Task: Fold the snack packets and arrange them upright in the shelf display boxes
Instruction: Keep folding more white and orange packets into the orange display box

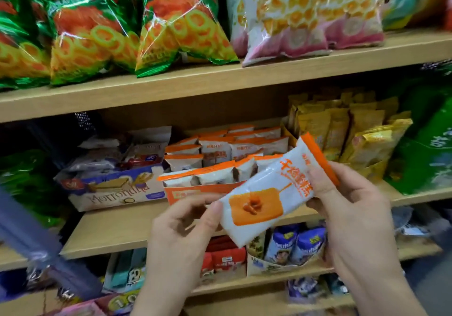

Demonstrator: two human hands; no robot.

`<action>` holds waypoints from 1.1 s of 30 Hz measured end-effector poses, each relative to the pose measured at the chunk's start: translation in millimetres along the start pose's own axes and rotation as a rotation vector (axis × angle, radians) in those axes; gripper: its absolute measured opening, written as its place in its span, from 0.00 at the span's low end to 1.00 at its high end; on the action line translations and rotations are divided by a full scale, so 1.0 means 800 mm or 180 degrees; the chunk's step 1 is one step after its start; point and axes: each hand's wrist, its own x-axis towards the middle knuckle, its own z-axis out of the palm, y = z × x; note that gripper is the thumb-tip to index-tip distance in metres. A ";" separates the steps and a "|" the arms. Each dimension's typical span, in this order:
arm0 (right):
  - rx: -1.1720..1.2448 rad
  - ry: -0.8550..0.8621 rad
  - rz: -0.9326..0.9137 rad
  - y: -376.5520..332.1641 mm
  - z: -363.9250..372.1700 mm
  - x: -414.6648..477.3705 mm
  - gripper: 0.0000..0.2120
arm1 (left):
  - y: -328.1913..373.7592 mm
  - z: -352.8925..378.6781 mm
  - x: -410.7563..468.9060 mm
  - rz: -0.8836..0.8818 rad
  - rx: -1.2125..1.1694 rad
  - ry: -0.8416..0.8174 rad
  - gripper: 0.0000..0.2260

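Observation:
I hold one white and orange snack packet [269,193] slanted in front of the middle shelf. My left hand [181,230] pinches its lower left end between thumb and fingers. My right hand [347,208] grips its upper right part, thumb on the front, just below the orange sealed edge. Behind the packet stands an orange display box [193,193] with several matching packets [220,154] upright in rows.
A Morrondna wafer box [117,190] sits left of the orange box; yellow packets [347,134] stand to the right. Green ring-snack bags [156,22] and pink bags [305,14] fill the upper shelf. Purple packets [296,244] and red packets [225,257] sit on the lower shelf.

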 end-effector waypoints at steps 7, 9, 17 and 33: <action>0.0841 -0.0399 0.0268 -0.015 -0.021 -0.015 0.13 | -0.027 0.018 -0.035 0.0109 0.0647 -0.0004 0.11; 0.0720 -0.0440 0.0217 -0.011 -0.030 -0.021 0.11 | -0.025 0.030 -0.045 0.0277 0.0905 -0.0086 0.10; -0.0003 -0.0648 -0.0245 -0.001 -0.059 -0.062 0.10 | 0.012 0.092 -0.074 0.0489 0.0395 0.0245 0.12; 0.0023 -0.0645 -0.0050 -0.004 -0.071 -0.072 0.07 | 0.004 0.111 -0.098 0.0001 -0.0913 0.0852 0.10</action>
